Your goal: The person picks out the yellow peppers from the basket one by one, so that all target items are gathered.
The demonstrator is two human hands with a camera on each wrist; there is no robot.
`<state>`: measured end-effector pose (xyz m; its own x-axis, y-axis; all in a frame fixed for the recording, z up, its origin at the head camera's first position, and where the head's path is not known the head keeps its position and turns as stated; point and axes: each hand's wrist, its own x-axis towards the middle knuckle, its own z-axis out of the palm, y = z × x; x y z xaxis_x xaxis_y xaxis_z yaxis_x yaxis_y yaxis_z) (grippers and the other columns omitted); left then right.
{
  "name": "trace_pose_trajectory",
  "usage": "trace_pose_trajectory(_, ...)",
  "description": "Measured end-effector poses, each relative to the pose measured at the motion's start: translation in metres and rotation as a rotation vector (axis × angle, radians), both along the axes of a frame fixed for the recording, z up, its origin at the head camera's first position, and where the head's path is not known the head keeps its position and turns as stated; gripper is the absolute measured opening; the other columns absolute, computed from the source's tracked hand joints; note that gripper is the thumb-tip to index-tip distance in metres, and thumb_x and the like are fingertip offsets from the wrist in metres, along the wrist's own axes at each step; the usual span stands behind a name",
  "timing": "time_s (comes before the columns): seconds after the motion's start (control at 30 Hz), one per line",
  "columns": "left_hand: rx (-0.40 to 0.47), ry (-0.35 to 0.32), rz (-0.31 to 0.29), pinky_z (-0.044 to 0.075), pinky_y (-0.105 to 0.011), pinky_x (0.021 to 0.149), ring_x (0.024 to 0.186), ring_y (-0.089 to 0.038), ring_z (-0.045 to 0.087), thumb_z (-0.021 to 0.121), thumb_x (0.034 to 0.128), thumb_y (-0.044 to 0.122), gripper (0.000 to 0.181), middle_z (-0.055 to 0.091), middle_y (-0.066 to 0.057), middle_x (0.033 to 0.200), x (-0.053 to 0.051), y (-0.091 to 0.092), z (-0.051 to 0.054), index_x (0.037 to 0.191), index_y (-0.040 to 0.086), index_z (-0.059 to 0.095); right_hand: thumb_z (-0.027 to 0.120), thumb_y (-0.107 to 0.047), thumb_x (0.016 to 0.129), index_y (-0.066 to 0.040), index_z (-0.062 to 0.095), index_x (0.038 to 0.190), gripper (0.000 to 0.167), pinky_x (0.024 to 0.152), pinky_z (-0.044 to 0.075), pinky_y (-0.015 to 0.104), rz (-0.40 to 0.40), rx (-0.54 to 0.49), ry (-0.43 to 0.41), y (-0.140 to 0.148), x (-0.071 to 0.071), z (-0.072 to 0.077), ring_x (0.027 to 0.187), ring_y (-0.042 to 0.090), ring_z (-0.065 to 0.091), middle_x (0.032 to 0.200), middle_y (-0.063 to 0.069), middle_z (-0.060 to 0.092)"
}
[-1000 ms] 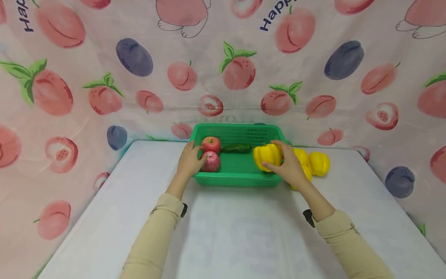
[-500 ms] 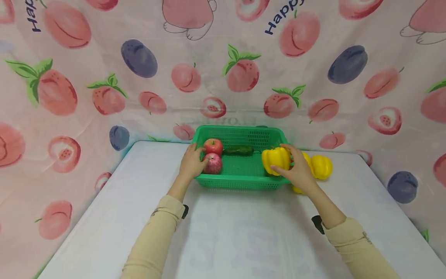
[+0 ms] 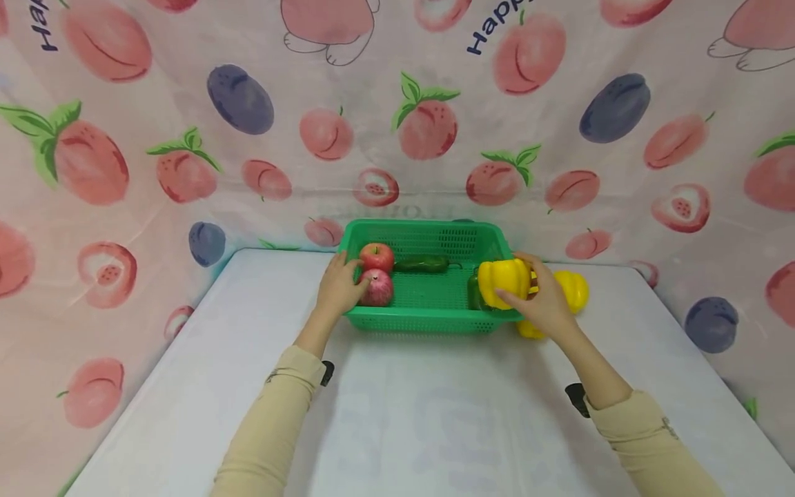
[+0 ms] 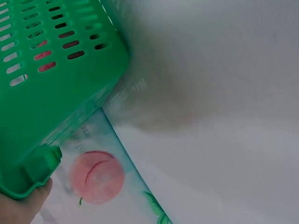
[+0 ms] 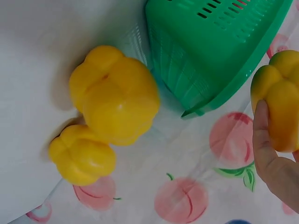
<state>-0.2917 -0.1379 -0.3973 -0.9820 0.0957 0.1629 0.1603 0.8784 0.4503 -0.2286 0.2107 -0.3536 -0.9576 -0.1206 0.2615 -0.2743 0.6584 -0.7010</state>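
A green plastic basket [image 3: 422, 315] stands toward the back of the table. My left hand [image 3: 339, 284] grips its left rim, and the left wrist view shows fingers [image 4: 43, 192] at the rim's edge. My right hand [image 3: 546, 300] holds a yellow bell pepper [image 3: 504, 283] over the basket's right end, thumb on the near side. Inside lie a red apple [image 3: 376, 257], a purplish-red round onion-like thing [image 3: 377, 290] and a long dark green cucumber-like vegetable [image 3: 422, 264]. Under the held pepper a dark green thing [image 3: 475, 291] shows, mostly hidden.
Other yellow bell peppers, one [image 3: 573, 290] farther back and one [image 3: 531, 329] nearer, rest on the white table [image 3: 428, 407] right of the basket. A fruit-printed cloth [image 3: 267, 159] hangs behind and at the sides.
My right hand has carried the yellow bell pepper rightward, from inside the basket's right part to its right rim. A dark green thing has come into view there. The left hand stays.
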Motion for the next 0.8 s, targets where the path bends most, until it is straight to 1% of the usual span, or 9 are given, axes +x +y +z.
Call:
trace_pose_trajectory(0.07, 0.0, 0.0, 0.002, 0.021, -0.049, 0.117, 0.143, -0.039, 0.02, 0.054, 0.0931, 0.029, 0.047, 0.03, -0.027, 0.149, 0.0, -0.001, 0.001, 0.131, 0.001, 0.052, 0.068, -0.026, 0.087, -0.005, 0.034, 0.142, 0.068, 0.079, 0.05, 0.038, -0.009, -0.004, 0.005, 0.003, 0.001, 0.001, 0.101, 0.035, 0.05, 0.132, 0.021, 0.045)
trace_pose_trajectory(0.2, 0.005, -0.003, 0.006, 0.021, -0.05, 0.117, 0.143, -0.039, 0.02, 0.055, 0.0928, 0.029, 0.046, 0.03, -0.026, 0.15, -0.001, -0.002, 0.001, 0.131, 0.002, 0.053, 0.067, -0.027, 0.087, -0.006, 0.035, 0.141, 0.067, 0.073, 0.048, 0.025, -0.03, 0.006, 0.024, 0.009, 0.004, 0.004, 0.097, 0.031, 0.049, 0.129, 0.02, 0.046)
trace_pose_trajectory(0.23, 0.007, -0.003, 0.006, 0.021, -0.05, 0.116, 0.143, -0.039, 0.02, 0.055, 0.0928, 0.029, 0.046, 0.029, -0.027, 0.15, -0.002, -0.002, 0.001, 0.131, 0.002, 0.053, 0.067, -0.027, 0.087, -0.005, 0.035, 0.141, 0.066, 0.073, 0.047, 0.024, -0.034, 0.008, 0.03, 0.01, 0.004, 0.004, 0.096, 0.031, 0.05, 0.128, 0.021, 0.047)
trace_pose_trajectory(0.33, 0.008, -0.001, 0.0, 0.022, -0.051, 0.116, 0.143, -0.04, 0.02, 0.055, 0.0929, 0.029, 0.046, 0.029, -0.027, 0.149, -0.001, -0.002, -0.001, 0.131, 0.002, 0.053, 0.067, -0.027, 0.087, -0.005, 0.036, 0.14, 0.066, 0.072, 0.046, 0.022, -0.042, 0.013, 0.035, 0.017, 0.007, 0.003, 0.095, 0.031, 0.05, 0.128, 0.021, 0.047)
trace_pose_trajectory(0.47, 0.004, 0.0, -0.007, 0.022, -0.051, 0.116, 0.142, -0.04, 0.021, 0.055, 0.093, 0.029, 0.047, 0.03, -0.028, 0.149, -0.001, -0.002, -0.003, 0.131, 0.001, 0.052, 0.067, -0.025, 0.087, -0.004, 0.035, 0.141, 0.066, 0.072, 0.046, 0.024, -0.055, 0.018, 0.034, 0.026, 0.011, 0.003, 0.096, 0.033, 0.051, 0.128, 0.023, 0.046)
trace_pose_trajectory(0.53, 0.001, -0.001, -0.008, 0.022, -0.051, 0.116, 0.143, -0.04, 0.02, 0.055, 0.093, 0.029, 0.047, 0.03, -0.027, 0.149, -0.001, -0.001, -0.004, 0.131, 0.001, 0.052, 0.067, -0.025, 0.087, -0.005, 0.035, 0.141, 0.066, 0.072, 0.046, 0.023, -0.066, 0.028, 0.035, 0.03, 0.013, 0.003, 0.095, 0.033, 0.051, 0.128, 0.023, 0.046)
trace_pose_trajectory(0.73, 0.003, 0.005, -0.012, 0.023, -0.052, 0.115, 0.142, -0.041, 0.021, 0.055, 0.0925, 0.028, 0.046, 0.031, -0.028, 0.148, 0.001, 0.0, 0.0, 0.13, 0.001, 0.053, 0.066, -0.024, 0.087, -0.004, 0.035, 0.141, 0.066, 0.066, 0.043, 0.013, -0.075, 0.039, 0.042, 0.039, 0.014, 0.004, 0.092, 0.032, 0.05, 0.125, 0.024, 0.047)
trace_pose_trajectory(0.8, 0.001, 0.005, -0.017, 0.023, -0.052, 0.115, 0.142, -0.041, 0.021, 0.055, 0.0926, 0.028, 0.047, 0.03, -0.028, 0.148, 0.001, 0.0, 0.001, 0.13, 0.001, 0.053, 0.066, -0.023, 0.087, -0.004, 0.035, 0.141, 0.065, 0.067, 0.044, 0.014, -0.074, 0.04, 0.046, 0.041, 0.013, 0.003, 0.092, 0.033, 0.051, 0.125, 0.024, 0.047)
